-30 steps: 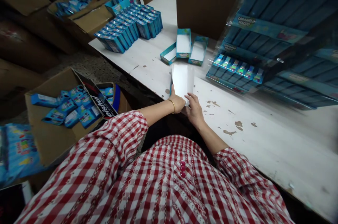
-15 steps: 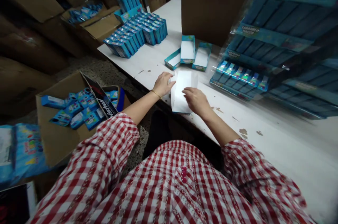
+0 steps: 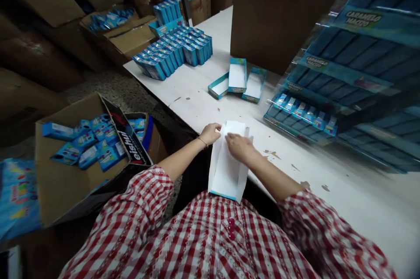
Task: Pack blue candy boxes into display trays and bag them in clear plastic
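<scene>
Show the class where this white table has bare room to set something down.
Free: the table between blue box rows and open trays, and right of the right hand, before the wrapped displays. Crowded: among trays and displays.

I seem to be standing in a packing workroom or stockroom. Big cardboard cartons [image 3: 54, 160] crowd the speckled floor [image 3: 88, 86], and small blue boxes [image 3: 160, 53] stand in rows on a worn white counter [image 3: 197, 104].

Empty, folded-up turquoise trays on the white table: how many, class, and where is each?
3: the left tray, the middle tray and the right tray, grouped in front of the brown cardboard. Any behind the cardboard would be hidden.
</scene>
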